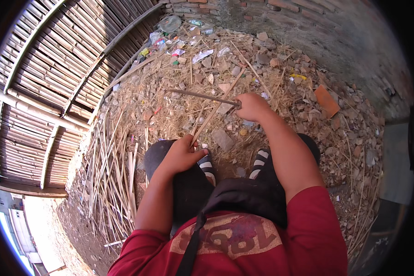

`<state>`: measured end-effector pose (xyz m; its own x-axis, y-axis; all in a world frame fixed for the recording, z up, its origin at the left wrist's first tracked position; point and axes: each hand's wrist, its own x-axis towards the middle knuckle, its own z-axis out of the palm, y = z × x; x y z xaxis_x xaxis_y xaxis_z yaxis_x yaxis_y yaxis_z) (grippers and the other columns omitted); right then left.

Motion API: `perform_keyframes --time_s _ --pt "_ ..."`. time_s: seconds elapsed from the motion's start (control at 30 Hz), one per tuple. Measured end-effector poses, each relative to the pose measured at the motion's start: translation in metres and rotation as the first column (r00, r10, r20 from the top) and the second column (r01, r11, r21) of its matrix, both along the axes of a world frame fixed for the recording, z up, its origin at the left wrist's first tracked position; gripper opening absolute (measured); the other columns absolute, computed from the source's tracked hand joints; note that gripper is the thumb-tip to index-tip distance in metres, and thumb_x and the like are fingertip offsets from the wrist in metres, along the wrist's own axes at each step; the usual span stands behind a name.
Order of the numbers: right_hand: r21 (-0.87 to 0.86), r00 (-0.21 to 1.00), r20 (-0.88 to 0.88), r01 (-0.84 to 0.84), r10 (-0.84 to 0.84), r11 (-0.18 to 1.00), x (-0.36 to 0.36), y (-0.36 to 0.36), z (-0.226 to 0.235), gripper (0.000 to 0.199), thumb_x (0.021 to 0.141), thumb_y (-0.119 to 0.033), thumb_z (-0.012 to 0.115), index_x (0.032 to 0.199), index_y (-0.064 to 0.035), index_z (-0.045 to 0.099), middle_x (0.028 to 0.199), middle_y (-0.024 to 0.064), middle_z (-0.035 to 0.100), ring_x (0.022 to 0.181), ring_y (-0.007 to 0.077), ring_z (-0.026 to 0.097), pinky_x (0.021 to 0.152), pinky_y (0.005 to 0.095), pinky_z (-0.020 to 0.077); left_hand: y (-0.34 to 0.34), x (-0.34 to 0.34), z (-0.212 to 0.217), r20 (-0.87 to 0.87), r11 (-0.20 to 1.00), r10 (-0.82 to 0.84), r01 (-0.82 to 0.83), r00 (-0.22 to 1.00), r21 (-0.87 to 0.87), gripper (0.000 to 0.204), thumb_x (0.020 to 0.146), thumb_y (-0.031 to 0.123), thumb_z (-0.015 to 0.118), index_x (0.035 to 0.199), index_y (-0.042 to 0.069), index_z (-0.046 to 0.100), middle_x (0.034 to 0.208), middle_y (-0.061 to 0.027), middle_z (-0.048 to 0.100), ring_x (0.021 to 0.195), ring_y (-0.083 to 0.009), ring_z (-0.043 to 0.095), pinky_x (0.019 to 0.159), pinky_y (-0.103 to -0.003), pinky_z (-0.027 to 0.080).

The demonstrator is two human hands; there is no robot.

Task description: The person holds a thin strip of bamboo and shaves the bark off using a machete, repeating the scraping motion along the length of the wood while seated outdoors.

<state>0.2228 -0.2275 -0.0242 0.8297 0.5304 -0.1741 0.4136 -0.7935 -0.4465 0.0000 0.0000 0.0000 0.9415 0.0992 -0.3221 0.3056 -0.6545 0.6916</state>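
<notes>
My left hand (182,154) is closed around the lower end of a thin bamboo strip (212,113), which slants up and to the right, away from me. In my right hand (253,107) is the handle of a long, narrow, dark-bladed knife (200,95). Its blade points left and crosses the strip a little above the middle; whether the two touch I cannot tell. The fingers of my right hand hide most of the handle. Both hands are in front of my bent knees.
Many split bamboo strips (117,170) lie piled at my left, beside a bamboo-slat wall (46,69). Rubble, straw and litter cover the ground ahead. An orange tile piece (326,101) lies to the right, below a brick wall (317,27). A flat stone (222,139) sits between my feet and hands.
</notes>
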Motion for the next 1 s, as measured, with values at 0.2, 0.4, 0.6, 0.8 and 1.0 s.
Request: perform_keyframes --time_s 0.2,0.4,0.6,0.8,1.0 --pt "0.660 0.876 -0.470 0.430 -0.108 0.617 0.027 -0.010 0.006 0.021 0.087 -0.022 0.073 0.085 -0.0030 0.065 0.072 0.0070 0.066 0.064 0.0208 0.066 0.062 0.0356 0.0530 -0.002 -0.007 0.019 0.024 0.993 0.026 -0.028 0.999 0.111 0.048 0.085 0.043 0.082 0.097 0.002 0.061 0.076 -0.0100 0.062 0.072 -0.0229 0.062 0.067 -0.037 0.050" --pt "0.825 0.886 -0.462 0.414 0.039 0.384 0.017 -0.033 0.036 0.024 0.091 -0.017 0.074 0.079 -0.0080 0.056 0.064 0.0019 0.058 0.052 0.0119 0.055 0.051 0.0313 0.0463 -0.001 -0.005 0.010 0.067 0.999 -0.049 0.050 0.997 -0.010 0.046 0.086 0.043 0.082 0.100 0.003 0.063 0.076 -0.0068 0.059 0.071 -0.0187 0.058 0.066 -0.035 0.048" --pt "0.790 0.872 -0.474 0.359 0.124 0.497 0.011 -0.054 0.055 0.020 0.095 -0.021 0.072 0.086 -0.0074 0.060 0.074 0.0048 0.065 0.054 0.0109 0.054 0.052 0.0283 0.0446 0.001 -0.009 0.031 -0.051 0.907 -0.007 -0.016 0.999 -0.420 0.033 0.094 0.036 0.076 0.101 0.008 0.061 0.073 0.0028 0.052 0.061 -0.0088 0.047 0.055 -0.026 0.037" --pt "0.811 0.835 -0.464 0.267 0.295 0.520 -0.005 -0.038 0.064 0.023 0.094 -0.026 0.075 0.093 -0.0066 0.063 0.104 0.0167 0.075 0.052 0.0108 0.055 0.052 0.0275 0.0457 0.036 -0.015 0.033 -0.150 0.505 -0.150 -0.055 0.977 -0.861 0.047 0.098 0.056 0.064 0.112 0.012 0.055 0.069 0.0092 0.035 0.051 -0.0021 0.026 0.043 -0.021 0.018" --pt "0.875 0.795 -0.442 0.279 0.416 0.396 -0.014 -0.023 0.053 0.023 0.094 -0.026 0.075 0.095 -0.0054 0.065 0.128 0.0217 0.069 0.052 0.0083 0.054 0.054 0.0282 0.0481 0.031 -0.004 0.024 -0.141 0.428 -0.152 -0.064 0.978 -0.901 0.059 0.100 0.066 0.051 0.120 0.011 0.056 0.070 0.0078 0.037 0.050 -0.0032 0.025 0.041 -0.021 0.019"
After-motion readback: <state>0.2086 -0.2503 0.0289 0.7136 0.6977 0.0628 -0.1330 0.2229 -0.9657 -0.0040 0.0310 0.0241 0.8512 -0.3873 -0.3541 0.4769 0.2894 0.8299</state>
